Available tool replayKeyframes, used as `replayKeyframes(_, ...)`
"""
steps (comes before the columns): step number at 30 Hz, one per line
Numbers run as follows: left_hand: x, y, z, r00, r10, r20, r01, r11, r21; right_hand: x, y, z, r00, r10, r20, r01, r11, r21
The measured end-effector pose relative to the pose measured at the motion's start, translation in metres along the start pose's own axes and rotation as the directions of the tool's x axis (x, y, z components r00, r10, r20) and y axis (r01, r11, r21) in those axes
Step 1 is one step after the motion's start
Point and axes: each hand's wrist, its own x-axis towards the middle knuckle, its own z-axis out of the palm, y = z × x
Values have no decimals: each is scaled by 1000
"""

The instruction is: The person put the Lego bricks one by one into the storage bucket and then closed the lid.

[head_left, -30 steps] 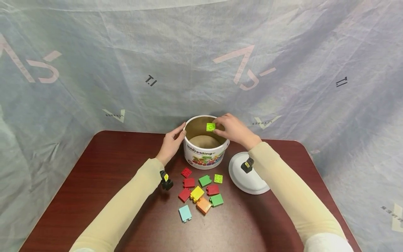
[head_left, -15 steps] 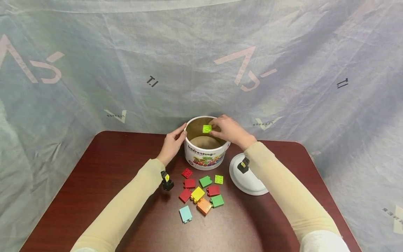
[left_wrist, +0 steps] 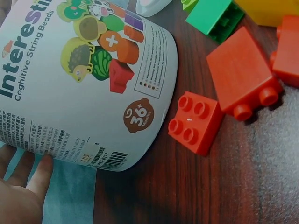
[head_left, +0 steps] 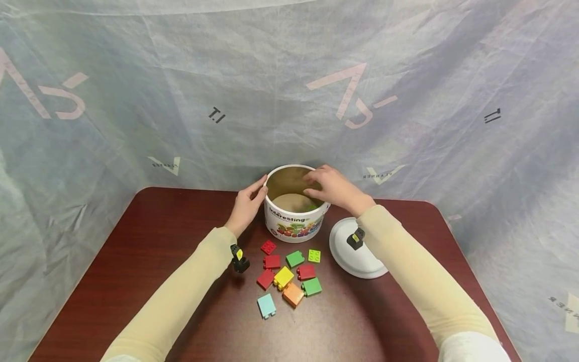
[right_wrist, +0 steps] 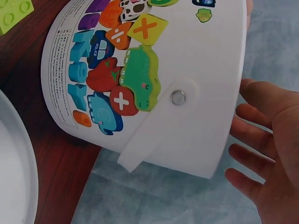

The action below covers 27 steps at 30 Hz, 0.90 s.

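Observation:
A white round bucket (head_left: 293, 223) with printed toy pictures stands at the back of the table, its top uncovered. My left hand (head_left: 246, 207) rests against its left side near the rim, fairly straight fingers touching the wall, as the left wrist view also shows with the hand (left_wrist: 21, 196). Over the right rim reaches my right hand (head_left: 335, 188), fingertips inside the opening, loosely bent and holding nothing. A lime-green brick (head_left: 312, 207) shows partly at the bucket's bottom right. In the right wrist view the hand (right_wrist: 275, 140) has its fingers spread at the rim.
In front of the bucket lie several loose bricks, among them a red one (head_left: 268, 247), a yellow one (head_left: 283, 277), an orange one (head_left: 293, 295) and a light blue one (head_left: 266, 305). The white lid (head_left: 357, 259) lies to the right, under my right forearm.
My right hand has let go of the lime-green brick, which has dropped from between its fingertips into the bucket. The left hand stays against the bucket's side.

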Motion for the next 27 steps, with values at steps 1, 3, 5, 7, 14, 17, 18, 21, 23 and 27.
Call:
replayKeyframes(1,0,0,0,1000,-4,1,4,1000,0,-2,-1,-1,1000,-7,-4,7,1000,1)
replayKeyframes(3,0,0,-1,1000,-10,2,10,1000,2,-7,-2,-4,1000,-25,-12,25,1000,1)
replayKeyframes(5,0,-1,-1,1000,-12,0,12,1000,8,-11,-2,-5,999,-46,-23,46,999,0)
replayKeyframes(7,0,-1,-1,1000,-10,-3,10,1000,12,-15,-3,-7,997,-63,-33,63,998,-4)
replayKeyframes(14,0,-1,-1,1000,-5,-4,5,1000,7,-33,-6,-11,992,-101,-76,102,995,9)
replayKeyframes(17,1,-1,-1,1000,-3,-1,3,1000,3,-42,-8,-12,988,-119,-102,121,993,7)
replayKeyframes(18,1,-1,-1,1000,-2,-1,2,1000,3,-45,-8,-12,987,-122,-108,124,992,7)
replayKeyframes(21,2,-1,0,1000,-1,1,1,1000,17,-54,-9,-12,985,-124,-120,127,992,11)
replayKeyframes(23,2,0,1,1000,2,3,-2,1000,31,-61,-10,-10,985,-120,-125,124,992,25)
replayKeyframes(27,1,0,2,1000,10,10,-10,999,44,-76,-15,-7,982,-129,-142,137,989,48)
